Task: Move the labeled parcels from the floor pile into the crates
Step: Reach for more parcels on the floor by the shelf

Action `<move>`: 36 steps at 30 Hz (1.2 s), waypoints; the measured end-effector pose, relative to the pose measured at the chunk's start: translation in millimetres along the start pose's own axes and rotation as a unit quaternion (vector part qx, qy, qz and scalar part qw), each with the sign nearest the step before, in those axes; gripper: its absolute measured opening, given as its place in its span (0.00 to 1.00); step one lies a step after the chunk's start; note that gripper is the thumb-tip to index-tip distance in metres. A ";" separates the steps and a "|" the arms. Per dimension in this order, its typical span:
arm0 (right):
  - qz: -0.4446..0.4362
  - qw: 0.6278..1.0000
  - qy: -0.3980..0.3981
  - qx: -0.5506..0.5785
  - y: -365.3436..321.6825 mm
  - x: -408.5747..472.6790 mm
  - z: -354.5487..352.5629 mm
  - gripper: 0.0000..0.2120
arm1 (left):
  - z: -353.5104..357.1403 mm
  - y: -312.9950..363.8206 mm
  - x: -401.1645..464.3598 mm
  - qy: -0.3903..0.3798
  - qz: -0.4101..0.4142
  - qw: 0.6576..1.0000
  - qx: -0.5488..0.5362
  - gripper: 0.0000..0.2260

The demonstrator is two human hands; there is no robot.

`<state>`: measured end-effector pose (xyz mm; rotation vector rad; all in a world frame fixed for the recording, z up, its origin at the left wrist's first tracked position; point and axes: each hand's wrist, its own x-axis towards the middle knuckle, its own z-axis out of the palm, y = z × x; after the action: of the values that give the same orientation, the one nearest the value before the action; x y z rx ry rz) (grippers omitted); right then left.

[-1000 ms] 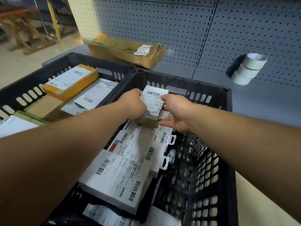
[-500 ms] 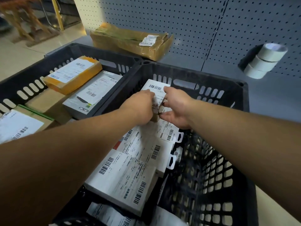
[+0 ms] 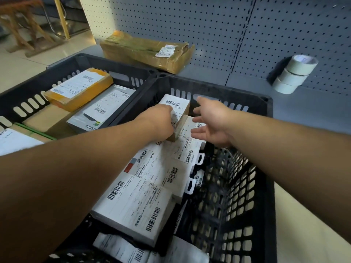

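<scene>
A small brown parcel (image 3: 179, 111) with a white barcode label lies at the far end of the right black crate (image 3: 266, 149), on top of flat white labeled parcels (image 3: 152, 179). My left hand (image 3: 158, 121) grips the small parcel from its left side, fingers curled over it. Just right of the parcel hovers my right hand (image 3: 211, 120), fingers spread and holding nothing. The left black crate (image 3: 79, 62) holds an orange labeled parcel (image 3: 79, 89), a grey labeled box (image 3: 102, 111) and other boxes.
A long brown taped parcel (image 3: 148, 51) lies on the grey shelf base behind the crates, against the pegboard wall (image 3: 190, 21). Three stacked tape rolls (image 3: 294, 73) sit at the right. A wooden frame (image 3: 24, 27) stands on the tiled floor, far left.
My right hand has let go of the small parcel and opened, drifting right. The parcel now lies lower in the crate under my left hand. The camera has moved in closer.
</scene>
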<state>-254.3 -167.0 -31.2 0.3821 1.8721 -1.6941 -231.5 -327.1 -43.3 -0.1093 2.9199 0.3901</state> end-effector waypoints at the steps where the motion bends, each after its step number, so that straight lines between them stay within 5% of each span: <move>1: -0.005 1.000 0.005 0.005 -2.2 -3.5 -6.9 0.27 | -1.6 2.0 0.1 0.001 -0.002 1.000 -0.006 0.29; 9: -0.057 0.997 0.031 0.036 -18.4 -41.2 -81.0 0.30 | -16.2 59.4 1.0 0.071 0.070 0.993 -0.064 0.25; 20: -0.107 0.987 0.079 0.090 -8.4 -105.7 -209.3 0.29 | -4.1 205.5 -29.6 0.075 0.194 0.972 -0.109 0.24; 36: -0.039 0.956 0.262 0.129 138.3 -201.6 -475.9 0.31 | 115.2 400.0 -114.5 -0.085 0.284 0.950 -0.097 0.26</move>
<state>-123.1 351.4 -12.0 0.9549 2.0417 -2.0434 -137.9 94.1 -28.4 0.7153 2.6836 0.7281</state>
